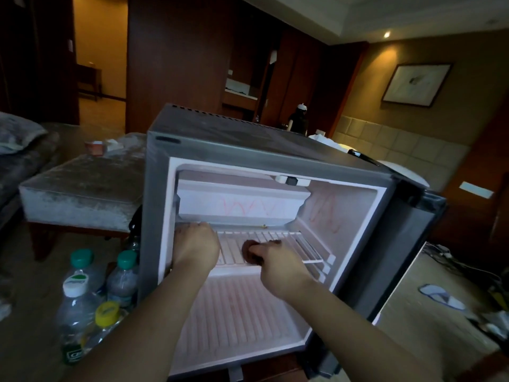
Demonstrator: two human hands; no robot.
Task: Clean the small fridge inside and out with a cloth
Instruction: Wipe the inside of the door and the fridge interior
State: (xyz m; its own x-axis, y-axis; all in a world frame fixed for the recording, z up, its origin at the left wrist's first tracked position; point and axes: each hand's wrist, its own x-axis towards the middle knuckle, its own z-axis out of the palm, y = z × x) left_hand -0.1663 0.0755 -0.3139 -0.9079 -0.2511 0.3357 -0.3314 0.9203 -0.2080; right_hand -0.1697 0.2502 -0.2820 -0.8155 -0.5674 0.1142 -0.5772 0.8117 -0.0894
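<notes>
Our left hand point(197, 245) lies on the shelf point(275, 238) in the fridge point(248, 139), left of the cloth point(249, 250) our right hand point(278, 264) holds; bottles point(80, 293) stand near left, a footstool point(82, 183) behind them, a slipper point(440, 295) right

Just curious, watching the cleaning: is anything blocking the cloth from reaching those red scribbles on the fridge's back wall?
Nothing visible. The cloth, in the grip of the right hand, sits on the shelf, with open space up to the red scribbles. The left hand rests at the shelf's left end, off to the side.
</notes>
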